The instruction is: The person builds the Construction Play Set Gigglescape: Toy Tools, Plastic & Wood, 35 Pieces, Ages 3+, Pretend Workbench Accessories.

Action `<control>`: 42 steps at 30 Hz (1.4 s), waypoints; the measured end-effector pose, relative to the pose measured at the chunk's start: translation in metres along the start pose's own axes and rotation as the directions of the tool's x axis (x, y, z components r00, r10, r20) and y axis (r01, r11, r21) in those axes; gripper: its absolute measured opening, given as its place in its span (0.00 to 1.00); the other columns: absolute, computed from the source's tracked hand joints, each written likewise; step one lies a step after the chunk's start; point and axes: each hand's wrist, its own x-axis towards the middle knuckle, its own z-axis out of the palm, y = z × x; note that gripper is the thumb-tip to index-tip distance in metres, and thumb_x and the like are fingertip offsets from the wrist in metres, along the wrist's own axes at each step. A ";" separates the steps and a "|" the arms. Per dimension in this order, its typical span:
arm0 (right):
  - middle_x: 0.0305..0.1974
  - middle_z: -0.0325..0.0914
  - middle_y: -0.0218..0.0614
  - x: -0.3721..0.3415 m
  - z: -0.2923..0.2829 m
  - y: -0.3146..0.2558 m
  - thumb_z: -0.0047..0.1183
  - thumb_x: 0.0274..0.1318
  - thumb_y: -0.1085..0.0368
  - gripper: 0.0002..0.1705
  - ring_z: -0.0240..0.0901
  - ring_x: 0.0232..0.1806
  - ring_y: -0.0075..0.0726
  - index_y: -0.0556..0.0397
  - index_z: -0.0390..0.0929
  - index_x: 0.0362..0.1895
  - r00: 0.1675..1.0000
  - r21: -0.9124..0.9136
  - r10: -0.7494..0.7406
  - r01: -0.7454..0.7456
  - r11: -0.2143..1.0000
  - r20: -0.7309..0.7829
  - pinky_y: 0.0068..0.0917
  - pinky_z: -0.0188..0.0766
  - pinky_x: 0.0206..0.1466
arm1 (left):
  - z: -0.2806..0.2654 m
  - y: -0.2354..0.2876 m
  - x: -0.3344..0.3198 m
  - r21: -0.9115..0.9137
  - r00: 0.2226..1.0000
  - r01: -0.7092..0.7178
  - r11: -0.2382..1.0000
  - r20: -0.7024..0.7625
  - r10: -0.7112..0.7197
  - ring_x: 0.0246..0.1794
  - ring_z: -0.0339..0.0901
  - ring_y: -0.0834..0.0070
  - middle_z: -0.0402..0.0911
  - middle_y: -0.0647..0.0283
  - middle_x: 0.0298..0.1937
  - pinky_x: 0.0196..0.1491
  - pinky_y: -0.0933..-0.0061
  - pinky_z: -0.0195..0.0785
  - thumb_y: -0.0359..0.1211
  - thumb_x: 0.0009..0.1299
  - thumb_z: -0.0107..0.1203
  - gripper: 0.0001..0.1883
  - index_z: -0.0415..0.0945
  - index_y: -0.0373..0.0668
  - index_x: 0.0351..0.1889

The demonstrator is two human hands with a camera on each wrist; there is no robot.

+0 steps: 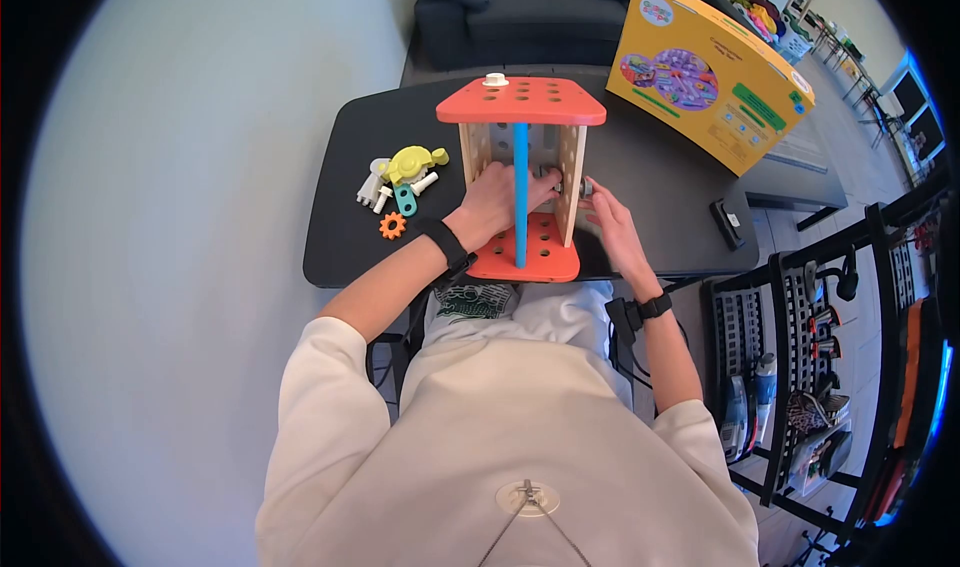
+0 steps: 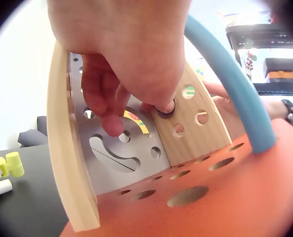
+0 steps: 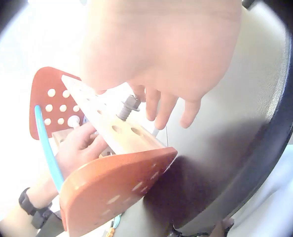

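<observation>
A toy frame has red perforated end boards (image 1: 523,100), wooden side panels (image 2: 193,123), a grey slotted panel (image 2: 112,170) and a blue bar (image 1: 520,192). My left hand (image 1: 497,199) reaches inside, its thumb and a finger pinching a dark grey ring-like piece (image 2: 166,110) at a hole in the right wooden panel; other fingers hang by the grey panel. Outside that panel my right hand (image 1: 618,232) has its fingertips at the head of a grey threaded bolt (image 3: 128,107), which stands at the panel's outer face. My right thumb is mostly hidden.
Left on the black table (image 1: 345,232) lie a yellow piece (image 1: 408,165), white bolts (image 1: 424,183), a teal link (image 1: 405,201) and an orange gear (image 1: 393,226). A yellow box (image 1: 700,77) stands back right, a black object (image 1: 727,224) near the right edge.
</observation>
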 end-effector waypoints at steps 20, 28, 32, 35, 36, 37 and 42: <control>0.34 0.82 0.32 0.010 -0.007 -0.025 0.48 0.81 0.52 0.18 0.76 0.35 0.26 0.56 0.75 0.50 0.998 -0.167 0.048 -0.040 0.985 0.045 0.29 0.74 0.44 | 0.006 0.006 -0.011 0.138 0.991 -0.055 0.989 -0.115 0.071 0.22 0.84 0.66 0.84 0.61 0.33 0.30 0.68 0.79 0.52 0.79 0.58 0.19 0.78 0.52 0.58; 0.30 0.77 0.35 0.014 -0.005 -0.054 0.42 0.82 0.47 0.25 0.75 0.31 0.32 0.58 0.73 0.43 0.950 -0.419 0.305 -0.252 0.872 0.063 0.33 0.74 0.42 | 0.009 0.007 -0.014 0.226 0.985 -0.057 0.972 -0.148 0.092 0.17 0.82 0.69 0.85 0.63 0.35 0.26 0.72 0.77 0.54 0.78 0.58 0.21 0.78 0.54 0.60; 0.35 0.78 0.34 0.001 -0.006 -0.043 0.41 0.82 0.48 0.22 0.74 0.33 0.30 0.57 0.72 0.48 0.992 -0.202 0.088 -0.069 0.977 0.087 0.32 0.74 0.43 | 0.010 0.009 -0.016 0.274 0.980 -0.047 0.961 -0.174 0.097 0.15 0.81 0.70 0.85 0.64 0.35 0.23 0.75 0.74 0.55 0.78 0.58 0.22 0.78 0.55 0.60; 0.38 0.78 0.33 -0.004 -0.009 -0.039 0.41 0.83 0.49 0.21 0.73 0.34 0.28 0.56 0.70 0.52 0.989 -0.110 0.038 -0.022 0.994 0.143 0.31 0.74 0.44 | 0.006 0.011 -0.018 0.311 0.983 -0.059 0.949 -0.148 0.110 0.15 0.81 0.71 0.85 0.64 0.36 0.22 0.75 0.74 0.56 0.77 0.58 0.23 0.78 0.55 0.61; 0.39 0.78 0.32 -0.004 -0.009 -0.040 0.41 0.83 0.50 0.20 0.73 0.35 0.27 0.55 0.69 0.54 0.985 -0.115 0.043 -0.023 0.993 0.167 0.30 0.74 0.45 | 0.007 0.011 -0.018 0.309 0.983 -0.058 0.949 -0.147 0.108 0.15 0.81 0.71 0.85 0.64 0.36 0.22 0.75 0.74 0.56 0.77 0.58 0.23 0.78 0.55 0.61; 0.39 0.78 0.32 -0.002 -0.009 -0.039 0.41 0.83 0.50 0.20 0.73 0.35 0.27 0.55 0.69 0.54 0.984 -0.115 0.043 -0.024 0.993 0.170 0.30 0.74 0.45 | 0.008 0.011 -0.018 0.307 0.981 -0.055 0.950 -0.161 0.109 0.15 0.81 0.71 0.86 0.63 0.37 0.22 0.75 0.74 0.56 0.77 0.58 0.23 0.77 0.55 0.61; 0.33 0.76 0.37 0.020 -0.008 -0.038 0.37 0.83 0.43 0.30 0.73 0.32 0.33 0.59 0.73 0.43 0.964 -0.389 0.226 -0.157 0.908 0.138 0.36 0.72 0.42 | 0.011 0.010 -0.018 0.295 0.982 -0.042 0.955 -0.165 0.095 0.15 0.81 0.72 0.86 0.63 0.38 0.21 0.75 0.73 0.57 0.77 0.57 0.23 0.77 0.55 0.61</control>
